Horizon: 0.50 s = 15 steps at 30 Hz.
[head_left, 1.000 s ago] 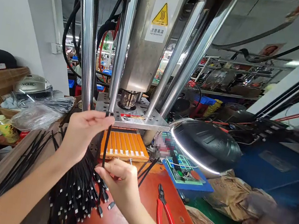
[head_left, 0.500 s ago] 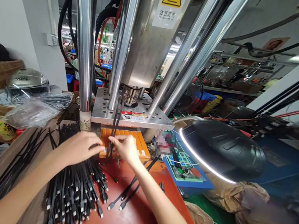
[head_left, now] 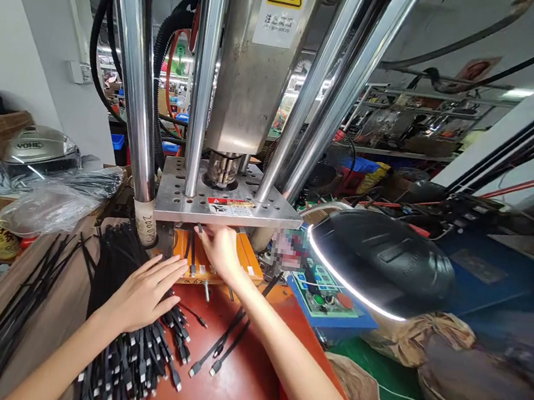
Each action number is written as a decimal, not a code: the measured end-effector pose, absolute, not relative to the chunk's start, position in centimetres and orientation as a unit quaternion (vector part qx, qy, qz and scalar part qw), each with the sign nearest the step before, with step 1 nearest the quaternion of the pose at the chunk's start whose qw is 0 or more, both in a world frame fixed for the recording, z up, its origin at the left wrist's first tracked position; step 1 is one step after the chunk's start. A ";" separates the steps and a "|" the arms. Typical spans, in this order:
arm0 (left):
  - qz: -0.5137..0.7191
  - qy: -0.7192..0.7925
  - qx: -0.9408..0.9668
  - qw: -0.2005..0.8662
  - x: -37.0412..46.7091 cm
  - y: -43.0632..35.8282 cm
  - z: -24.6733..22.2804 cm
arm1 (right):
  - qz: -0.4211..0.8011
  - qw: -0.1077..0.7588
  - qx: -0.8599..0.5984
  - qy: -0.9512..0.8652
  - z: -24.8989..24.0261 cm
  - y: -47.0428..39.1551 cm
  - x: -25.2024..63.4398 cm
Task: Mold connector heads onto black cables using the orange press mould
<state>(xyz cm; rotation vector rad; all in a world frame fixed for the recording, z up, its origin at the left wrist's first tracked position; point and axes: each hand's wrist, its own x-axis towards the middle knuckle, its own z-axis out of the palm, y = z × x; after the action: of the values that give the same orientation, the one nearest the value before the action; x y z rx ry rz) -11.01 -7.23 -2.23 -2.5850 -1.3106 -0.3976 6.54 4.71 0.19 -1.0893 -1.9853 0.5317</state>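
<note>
My right hand (head_left: 220,252) reaches under the steel press plate (head_left: 264,216). Its thumb and forefinger are pinched on a black cable (head_left: 193,257), which runs down over the orange slotted block (head_left: 247,253). Part of the block and the curled fingers are hidden by the hand and plate. Fingers stretched out and holding nothing, my left hand (head_left: 149,295) lies by the block's front left corner, above a heap of black USB cables (head_left: 129,366). Their metal plugs point toward me.
A few cables (head_left: 220,352) lie on the red tabletop (head_left: 219,398). More cables (head_left: 7,316) spread at the left. A bolt (head_left: 207,291) juts from the block's front. Right of the press stand a control panel (head_left: 328,295) and a lit black lamp (head_left: 382,262).
My right hand has moved up and inward beneath the plate. The cables that stood upright before it now lie down on the block. My left hand has dropped lower, its fingers stretched.
</note>
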 end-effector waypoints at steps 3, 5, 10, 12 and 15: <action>-0.127 -0.467 -0.864 0.139 -10.1 -7.8 -2.4 | 0.169 0.347 -0.351 -0.853 -0.8 0.8 8.6; -0.133 -0.490 -0.848 0.153 -9.3 -8.2 -2.6 | 0.096 0.302 -0.308 -0.897 -1.7 -1.5 9.6; -0.140 -0.545 -0.815 0.138 -7.8 -8.4 -2.3 | 0.010 0.219 -0.339 -0.915 -2.1 -3.4 10.4; -0.130 -0.574 -0.801 0.115 -7.4 -7.7 -1.8 | 0.014 0.185 -0.364 -0.913 -1.4 -2.7 10.0; -0.110 -0.612 -0.778 0.088 -7.0 -5.3 -0.9 | 0.018 0.143 -0.397 -0.906 -0.7 -0.8 8.8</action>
<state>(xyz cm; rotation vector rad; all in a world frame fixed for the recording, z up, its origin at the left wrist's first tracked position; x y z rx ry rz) -7.04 -5.33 -0.88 -2.3167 -1.8226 -0.3268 8.78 -0.77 -0.66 -1.1451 -2.6141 0.0527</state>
